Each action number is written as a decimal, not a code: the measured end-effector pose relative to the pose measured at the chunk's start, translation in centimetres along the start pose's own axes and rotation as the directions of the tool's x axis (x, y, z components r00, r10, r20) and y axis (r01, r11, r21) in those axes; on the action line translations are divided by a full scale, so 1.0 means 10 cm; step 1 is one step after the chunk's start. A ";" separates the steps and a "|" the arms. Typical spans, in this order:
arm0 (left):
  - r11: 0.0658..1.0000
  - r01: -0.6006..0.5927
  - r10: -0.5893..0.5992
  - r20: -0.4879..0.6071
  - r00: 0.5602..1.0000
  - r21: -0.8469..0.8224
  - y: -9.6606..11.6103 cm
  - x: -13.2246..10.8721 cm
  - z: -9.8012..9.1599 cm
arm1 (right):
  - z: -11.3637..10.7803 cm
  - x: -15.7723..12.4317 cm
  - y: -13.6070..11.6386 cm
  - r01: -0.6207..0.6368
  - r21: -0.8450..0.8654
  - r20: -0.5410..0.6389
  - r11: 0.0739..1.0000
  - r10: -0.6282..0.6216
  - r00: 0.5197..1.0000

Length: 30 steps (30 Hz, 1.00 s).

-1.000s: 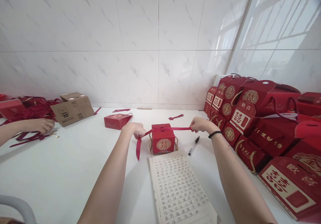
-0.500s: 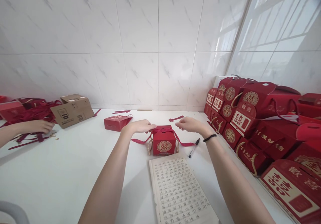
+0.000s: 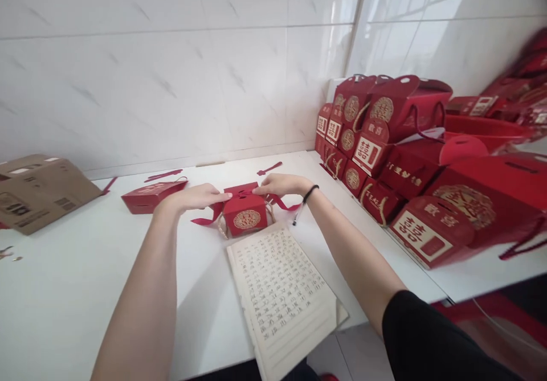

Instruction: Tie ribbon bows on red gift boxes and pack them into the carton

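Note:
A small red gift box (image 3: 247, 220) with a gold round emblem and twisted rope handles stands on the white table, beyond the notebook. Dark red ribbon (image 3: 210, 220) lies across its top, its tails hanging out to both sides. My left hand (image 3: 194, 197) is closed at the top left of the box, thumb and fingers pinching the ribbon. From the other side my right hand (image 3: 284, 184) pinches the ribbon near the middle of the top. The fingers partly cover the knot. A pen (image 3: 298, 214) lies by my right wrist, partly hidden.
An open notebook (image 3: 282, 290) with handwritten rows lies in front of the box. Another red box (image 3: 147, 197) rests on its side to the left, near a cardboard carton (image 3: 47, 190). Stacked red gift boxes (image 3: 397, 153) fill the right side. Loose ribbon pieces (image 3: 270, 168) lie near the wall.
The view has swung right and down. Both hands have moved in from beside the box to its top and now grip the ribbon. The other person's hand at the left has left view.

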State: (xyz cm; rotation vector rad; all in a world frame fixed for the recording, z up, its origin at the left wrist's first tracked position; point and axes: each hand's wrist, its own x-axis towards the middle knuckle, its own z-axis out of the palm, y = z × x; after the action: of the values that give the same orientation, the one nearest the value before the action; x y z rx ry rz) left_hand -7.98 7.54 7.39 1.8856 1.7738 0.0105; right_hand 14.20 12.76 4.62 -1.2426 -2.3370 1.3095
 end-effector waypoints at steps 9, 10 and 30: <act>0.995 0.015 -0.021 -0.059 0.998 -0.101 0.05 0.01 -0.02 | -0.02 0.03 0.06 0.058 0.281 0.020 0.958 -0.066 0.998; 0.994 0.012 -0.019 -0.063 0.998 -0.104 0.07 0.00 -0.02 | -0.02 0.04 0.07 0.054 0.298 0.035 0.953 -0.067 0.997; 0.982 -0.123 0.097 -0.173 0.980 -0.143 0.34 -0.44 -0.17 | -0.31 -0.43 -0.20 0.196 0.259 0.082 0.946 -0.224 0.971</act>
State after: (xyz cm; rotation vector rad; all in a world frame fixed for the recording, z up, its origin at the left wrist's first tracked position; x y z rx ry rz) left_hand -6.05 4.16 11.67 1.9145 1.7179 0.3440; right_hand 17.33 10.91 8.97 -0.8401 -2.2142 1.5723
